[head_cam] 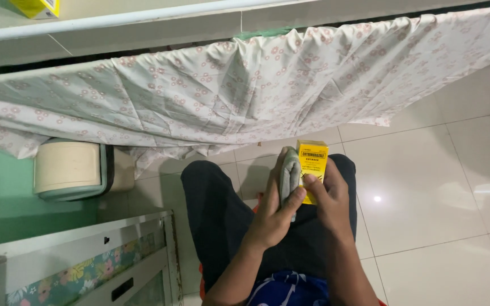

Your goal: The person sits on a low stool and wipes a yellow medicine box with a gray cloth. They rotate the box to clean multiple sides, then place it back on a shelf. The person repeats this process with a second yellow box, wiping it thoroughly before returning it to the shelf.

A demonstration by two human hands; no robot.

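Right hand (329,198) grips yellow box (312,165); left hand (273,214) presses grey cloth (289,174) against it

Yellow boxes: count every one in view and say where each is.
2. One small yellow cardboard box is held in the right hand, beside the grey cloth in the left hand. Another yellow box sits at the top-left corner, cut off by the frame.

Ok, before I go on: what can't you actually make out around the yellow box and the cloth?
Head view only:
- Yellow box: lower part hidden by the right hand.
- Grey cloth: mostly covered by the left hand; its full shape is unclear.
- Second yellow box: cut off by the top edge.
- What lies under the floral curtain: hidden by the fabric.
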